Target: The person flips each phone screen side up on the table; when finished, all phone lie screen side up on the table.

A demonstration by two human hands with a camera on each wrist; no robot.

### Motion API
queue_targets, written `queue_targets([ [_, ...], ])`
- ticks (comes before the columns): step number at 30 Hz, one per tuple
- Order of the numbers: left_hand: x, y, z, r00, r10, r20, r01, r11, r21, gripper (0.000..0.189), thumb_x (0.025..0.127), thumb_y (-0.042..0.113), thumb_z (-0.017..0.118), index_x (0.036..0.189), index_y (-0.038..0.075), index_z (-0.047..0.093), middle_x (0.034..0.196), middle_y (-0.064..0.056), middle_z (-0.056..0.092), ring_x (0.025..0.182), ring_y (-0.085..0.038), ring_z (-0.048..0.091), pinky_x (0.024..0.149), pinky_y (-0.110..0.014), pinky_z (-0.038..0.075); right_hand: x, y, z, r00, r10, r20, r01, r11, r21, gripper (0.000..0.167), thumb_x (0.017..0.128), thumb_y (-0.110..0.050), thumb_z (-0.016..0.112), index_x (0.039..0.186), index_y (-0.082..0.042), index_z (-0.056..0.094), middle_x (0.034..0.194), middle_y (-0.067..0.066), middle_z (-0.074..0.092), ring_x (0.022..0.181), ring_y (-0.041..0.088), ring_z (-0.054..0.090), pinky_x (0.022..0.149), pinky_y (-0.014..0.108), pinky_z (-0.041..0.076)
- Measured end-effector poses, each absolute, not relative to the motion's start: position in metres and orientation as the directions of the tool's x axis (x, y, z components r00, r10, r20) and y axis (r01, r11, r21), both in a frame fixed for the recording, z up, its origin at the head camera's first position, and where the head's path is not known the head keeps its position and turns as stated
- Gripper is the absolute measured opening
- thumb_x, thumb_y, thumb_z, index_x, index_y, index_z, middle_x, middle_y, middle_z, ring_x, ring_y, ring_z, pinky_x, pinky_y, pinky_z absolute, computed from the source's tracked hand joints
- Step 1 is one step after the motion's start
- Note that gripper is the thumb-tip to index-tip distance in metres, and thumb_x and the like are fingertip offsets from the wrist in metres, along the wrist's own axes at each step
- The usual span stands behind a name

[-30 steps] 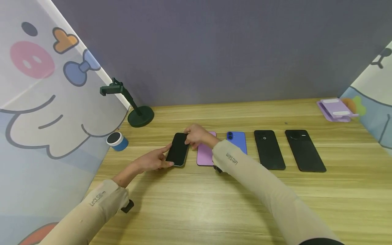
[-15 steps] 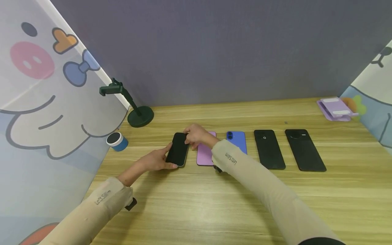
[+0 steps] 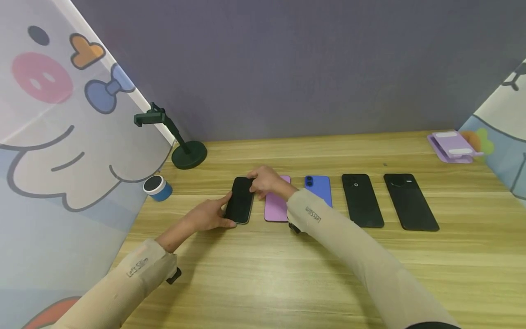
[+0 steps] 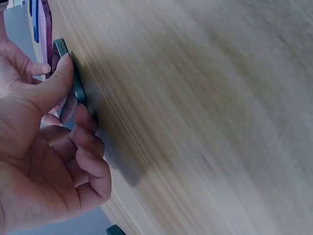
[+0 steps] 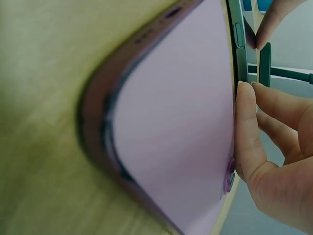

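Observation:
A black-screened smartphone (image 3: 239,204) lies face up on the wooden table, the leftmost of a row of phones. My left hand (image 3: 207,215) holds its lower left end, the thumb along the bottom edge and fingers at the left side. At its upper right, my right hand (image 3: 265,179) grips the edge, with the thumb on the long side, as the right wrist view shows. Beneath my right wrist is a pink phone (image 3: 275,209), partly covered; it fills much of the right wrist view. In the left wrist view the held phone's green frame (image 4: 79,92) shows between thumb and fingertips.
A blue phone (image 3: 318,188) and two black phones, one (image 3: 363,203) beside the other (image 3: 412,203), continue the row rightward. Behind left stands a dark green phone stand (image 3: 189,155), with a blue-and-white jar (image 3: 158,188) nearer. A purple folding stand (image 3: 452,147) sits back right.
My left forearm has shifted right, and its thumb has slid along the bottom edge. The held phone has turned slightly straighter. My right hand stays almost in place.

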State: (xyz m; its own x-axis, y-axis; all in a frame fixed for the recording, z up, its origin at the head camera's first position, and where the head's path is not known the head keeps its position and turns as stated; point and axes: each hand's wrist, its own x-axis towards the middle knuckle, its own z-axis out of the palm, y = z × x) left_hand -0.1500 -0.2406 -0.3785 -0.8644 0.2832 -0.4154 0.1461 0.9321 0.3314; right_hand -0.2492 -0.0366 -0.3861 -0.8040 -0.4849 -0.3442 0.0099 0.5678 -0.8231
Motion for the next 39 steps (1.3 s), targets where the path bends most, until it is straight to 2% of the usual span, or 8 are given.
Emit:
queue_targets([
  [3, -0.15, -0.241, -0.379, -0.874, 0.269, -0.405, 0.151, 0.942, 0.301, 0.105, 0.085, 0.049, 0.077, 0.161, 0.006, 0.019, 0.102, -0.009, 0.077, 0.081, -0.013, 0.066, 0.079, -0.038, 0.052, -0.249, -0.036, -0.386, -0.805, -0.483, -0.346, 0.015, 0.566, -0.824, 0.057, 0.088, 0.002, 0.071, 0.142, -0.009, 0.058, 0.148, 0.016, 0.052, 0.058, 0.013, 0.058, 0.062, 0.03, 0.06],
  [7, -0.148, -0.239, -0.379, -0.886, 0.243, -0.395, 0.134, 0.949, 0.284, 0.104, 0.083, 0.05, 0.078, 0.16, 0.009, 0.022, 0.109, -0.012, 0.076, 0.084, -0.013, 0.066, 0.08, -0.038, 0.052, -0.25, -0.036, -0.386, -0.799, -0.492, -0.347, 0.016, 0.559, -0.829, 0.056, 0.088, 0.003, 0.071, 0.141, -0.008, 0.059, 0.109, 0.014, 0.068, 0.057, 0.012, 0.055, 0.062, 0.03, 0.06],
  [9, -0.146, -0.239, -0.379, -0.891, 0.232, -0.389, 0.126, 0.952, 0.281, 0.104, 0.082, 0.05, 0.078, 0.16, 0.011, 0.023, 0.11, -0.012, 0.076, 0.082, -0.013, 0.065, 0.077, -0.037, 0.051, -0.249, -0.037, -0.386, -0.801, -0.491, -0.343, 0.015, 0.557, -0.831, 0.055, 0.088, 0.003, 0.07, 0.141, -0.007, 0.059, 0.108, 0.011, 0.069, 0.057, 0.012, 0.054, 0.062, 0.03, 0.06],
  [13, -0.145, -0.238, -0.38, -0.898, 0.22, -0.381, 0.116, 0.954, 0.276, 0.103, 0.082, 0.051, 0.078, 0.16, 0.012, 0.024, 0.098, -0.007, 0.075, 0.071, -0.013, 0.057, 0.067, -0.031, 0.044, -0.248, -0.038, -0.385, -0.804, -0.489, -0.338, 0.002, 0.566, -0.824, 0.055, 0.088, 0.002, 0.07, 0.141, -0.007, 0.059, 0.105, 0.016, 0.07, 0.057, 0.013, 0.054, 0.063, 0.031, 0.06],
  [17, -0.143, -0.237, -0.38, -0.9, 0.212, -0.38, 0.109, 0.955, 0.274, 0.102, 0.083, 0.051, 0.077, 0.161, 0.012, 0.024, 0.075, 0.0, 0.065, 0.061, -0.013, 0.049, 0.06, -0.029, 0.037, -0.249, -0.04, -0.385, -0.796, -0.496, -0.346, -0.01, 0.583, -0.813, 0.055, 0.089, 0.002, 0.069, 0.143, -0.008, 0.057, 0.076, 0.011, 0.062, 0.06, 0.015, 0.056, 0.063, 0.031, 0.06],
  [21, -0.142, -0.236, -0.379, -0.905, 0.207, -0.372, 0.108, 0.957, 0.269, 0.102, 0.083, 0.052, 0.077, 0.16, 0.012, 0.024, 0.066, 0.001, 0.058, 0.058, -0.013, 0.047, 0.058, -0.028, 0.035, -0.252, -0.041, -0.385, -0.789, -0.505, -0.349, -0.016, 0.586, -0.81, 0.057, 0.089, 0.002, 0.068, 0.144, -0.008, 0.056, 0.078, 0.007, 0.061, 0.064, 0.015, 0.058, 0.063, 0.03, 0.06],
  [27, -0.141, -0.233, -0.378, -0.912, 0.194, -0.362, 0.1, 0.96, 0.262, 0.102, 0.083, 0.054, 0.076, 0.16, 0.011, 0.025, 0.067, 0.002, 0.063, 0.058, -0.013, 0.047, 0.057, -0.029, 0.035, -0.254, -0.041, -0.386, -0.79, -0.506, -0.346, -0.02, 0.585, -0.811, 0.056, 0.089, 0.001, 0.068, 0.143, -0.008, 0.057, 0.087, 0.009, 0.065, 0.062, 0.015, 0.058, 0.061, 0.029, 0.06],
  [39, -0.143, -0.231, -0.378, -0.913, 0.171, -0.371, 0.077, 0.964, 0.255, 0.102, 0.083, 0.055, 0.076, 0.16, 0.012, 0.025, 0.071, 0.004, 0.066, 0.059, -0.013, 0.045, 0.056, -0.029, 0.032, -0.256, -0.042, -0.385, -0.785, -0.512, -0.349, 0.005, 0.558, -0.83, 0.056, 0.089, 0.002, 0.069, 0.143, -0.008, 0.057, 0.084, 0.007, 0.06, 0.069, 0.017, 0.059, 0.063, 0.029, 0.06],
])
